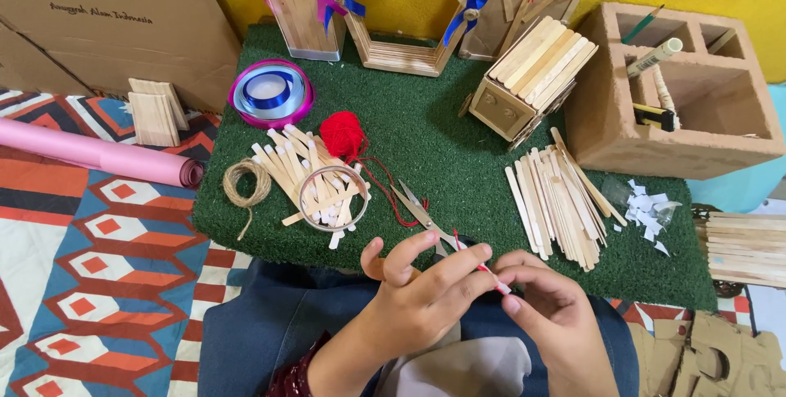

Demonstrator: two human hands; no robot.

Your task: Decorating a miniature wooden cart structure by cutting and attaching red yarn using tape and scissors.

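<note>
My left hand [422, 286] and my right hand [550, 307] meet over my lap at the front edge of the green turf mat [442, 143]. Both pinch a thin stick wrapped in red yarn [494, 278], held between the fingertips. A red strand runs from it back to the red yarn ball [342, 133]. Scissors [419, 210] lie on the mat just beyond my left fingers, partly hidden by them.
A pile of wooden sticks [557, 196] lies on the right, more sticks under a clear tape roll [332, 196] on the left, beside twine [247, 182]. Ribbon spools [270, 92], stick-built crafts [536, 78], a cardboard organiser [679, 94] and a pink roll [98, 151] surround them.
</note>
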